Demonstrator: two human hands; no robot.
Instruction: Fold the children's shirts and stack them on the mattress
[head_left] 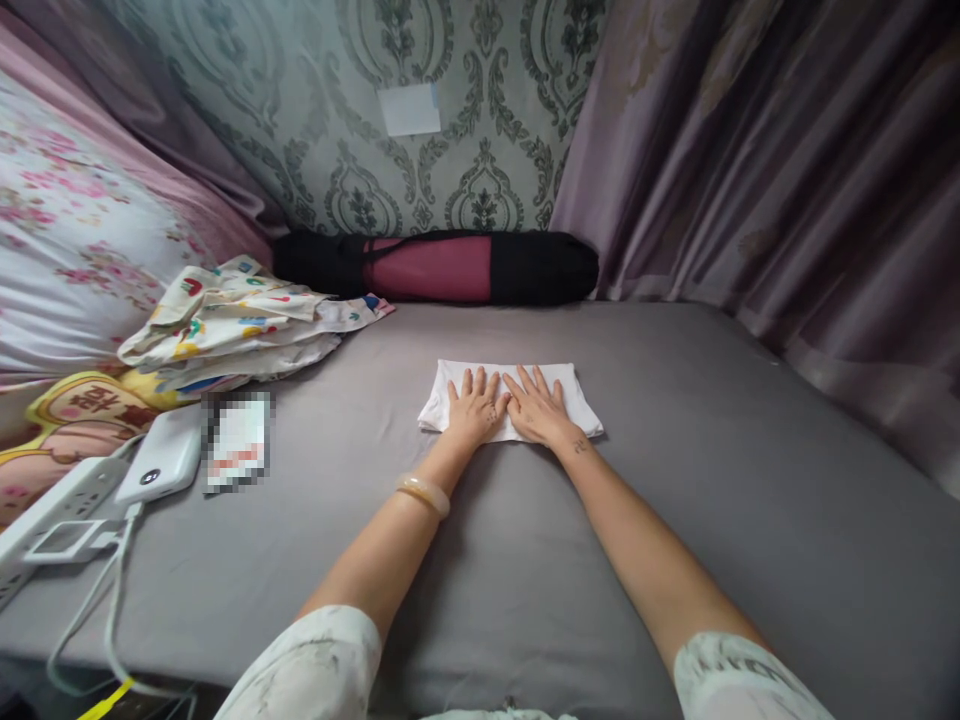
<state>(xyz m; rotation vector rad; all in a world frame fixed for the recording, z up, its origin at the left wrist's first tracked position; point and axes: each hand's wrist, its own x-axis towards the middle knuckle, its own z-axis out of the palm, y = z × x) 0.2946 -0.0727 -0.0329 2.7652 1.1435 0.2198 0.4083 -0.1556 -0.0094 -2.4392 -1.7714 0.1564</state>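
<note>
While both arms reach forward over a bed (750,450) covered in a smooth grey sheet, the left hand (476,410) and the right hand (537,408) lie flat, palms down, on a folded white cloth (583,400). Each hand has its fingers spread and pinches nothing; the thumbs come close together above the middle of the cloth, though I cannot tell whether they touch. The cloth rests on the bed straight ahead of the person, a wide, low shape with its sides flaring toward the near edge and a corner showing beyond each hand. A pale bangle (424,495) circles the left forearm, and light patterned sleeves end near the elbows. Behind the cloth, well apart from it, a long black and maroon bag (431,268) lies along the patterned wall (480,150). To the left sits a heap of printed fabric (240,320), with a yellow cushion (97,405) beside it. Nearer the person on that side are a white device (161,460) with a cable (114,610) running from it, a blurred packet (238,440) just beside it, and a power strip (56,505). Purple curtains (712,150) hang along the right.
</note>
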